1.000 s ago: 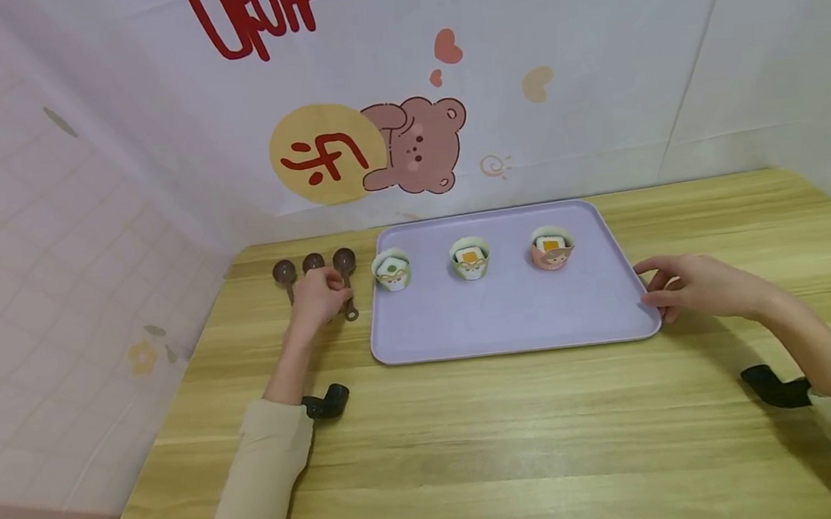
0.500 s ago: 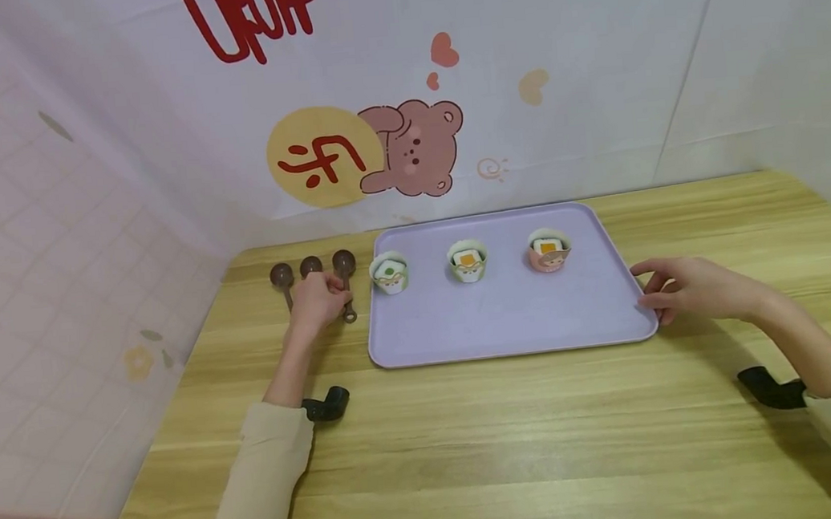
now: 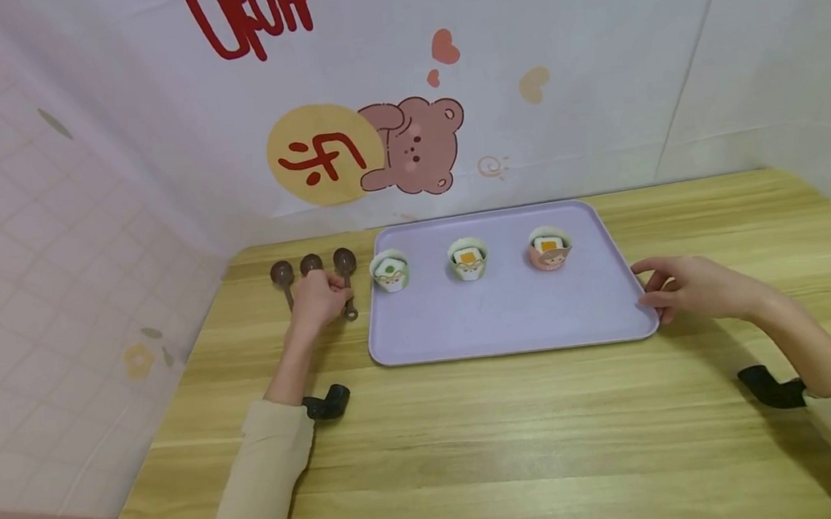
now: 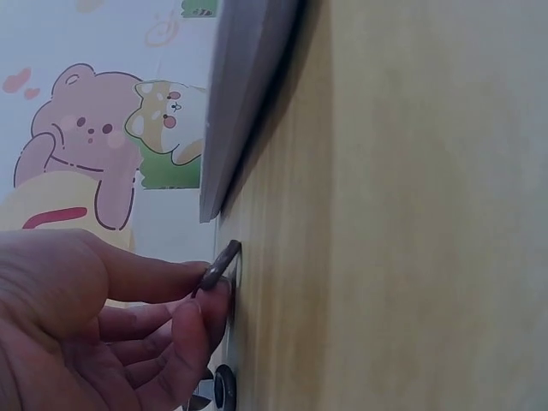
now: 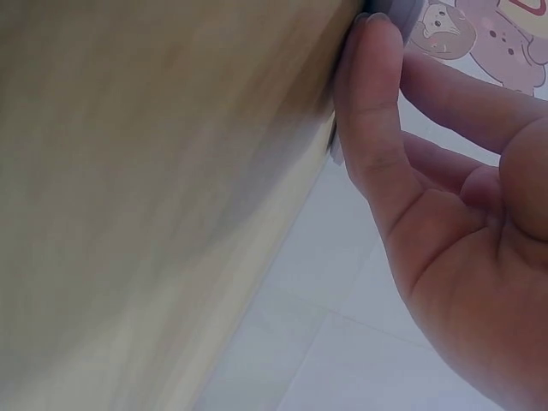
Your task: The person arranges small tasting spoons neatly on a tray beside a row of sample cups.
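Note:
In the head view, three dark brown measuring spoons lie side by side left of the tray. My left hand [image 3: 319, 298] pinches the handle of the rightmost measuring spoon [image 3: 345, 261]. Thumb and fingertips meet on that handle [image 4: 221, 265] in the left wrist view, close to the table. The middle spoon [image 3: 310, 263] is partly covered by the hand; the left spoon [image 3: 282, 273] lies beside it. My right hand [image 3: 700, 286] touches the right edge of the lilac tray [image 3: 514, 317] near its front corner, fingers loosely bent. Part of its contact is hidden.
On the tray stand three paper cups, each with a small white block inside: a green one [image 3: 391, 272] at the left, another green one [image 3: 469, 260] in the middle, a pink one [image 3: 549, 250] at the right. A printed wall cloth [image 3: 579, 119] borders the wooden table [image 3: 515, 445].
The view shifts very slightly. Both hands, the spoons, the cups and the tray keep their places.

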`<state>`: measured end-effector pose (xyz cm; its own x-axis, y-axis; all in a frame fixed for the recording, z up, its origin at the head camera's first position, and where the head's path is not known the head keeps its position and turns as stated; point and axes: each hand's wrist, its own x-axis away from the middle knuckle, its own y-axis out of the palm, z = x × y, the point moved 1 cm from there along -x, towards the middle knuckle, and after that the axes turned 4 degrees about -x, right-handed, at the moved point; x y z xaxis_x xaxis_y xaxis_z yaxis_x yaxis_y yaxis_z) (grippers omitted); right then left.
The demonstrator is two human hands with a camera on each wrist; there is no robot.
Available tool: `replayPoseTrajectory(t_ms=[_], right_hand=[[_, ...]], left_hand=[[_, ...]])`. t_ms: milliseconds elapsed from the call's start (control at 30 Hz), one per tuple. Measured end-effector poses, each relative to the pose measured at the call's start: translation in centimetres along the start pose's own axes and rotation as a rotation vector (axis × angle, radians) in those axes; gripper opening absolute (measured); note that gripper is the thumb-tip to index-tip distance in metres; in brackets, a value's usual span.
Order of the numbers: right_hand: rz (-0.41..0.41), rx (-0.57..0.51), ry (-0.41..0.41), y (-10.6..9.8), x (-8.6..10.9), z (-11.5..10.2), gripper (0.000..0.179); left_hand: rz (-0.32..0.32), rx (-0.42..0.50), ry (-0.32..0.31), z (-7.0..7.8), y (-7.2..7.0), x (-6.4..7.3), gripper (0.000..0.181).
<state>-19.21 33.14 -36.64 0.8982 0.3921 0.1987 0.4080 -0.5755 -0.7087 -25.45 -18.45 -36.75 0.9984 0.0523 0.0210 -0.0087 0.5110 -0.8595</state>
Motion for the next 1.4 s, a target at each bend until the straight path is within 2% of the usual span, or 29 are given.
replayPoseTrajectory(t_ms=[333,567,933,1400], right_hand=[[0.005,-0.011,-0.004,0.0,-0.1,-0.1,0.051],[0.004,0.019,0.008,0.0,-0.1,-0.2,0.051],[0.008,0.005,-0.009,0.1,-0.2,-0.2,0.051],[-0.004,-0.007,-0.006,0.0,-0.1,-0.1,0.053]], left_hand=[[-0.022,0.034,0.009,0.0,-0.3,0.0,0.02],[-0.032,0.073,-0.003,-0.1,-0.5,-0.1,0.022],[0.02,0.08,0.035,0.5,-1.1,0.3,0.022],[0.067,0.119,0.022,1.7,-1.9,0.7,0.022]])
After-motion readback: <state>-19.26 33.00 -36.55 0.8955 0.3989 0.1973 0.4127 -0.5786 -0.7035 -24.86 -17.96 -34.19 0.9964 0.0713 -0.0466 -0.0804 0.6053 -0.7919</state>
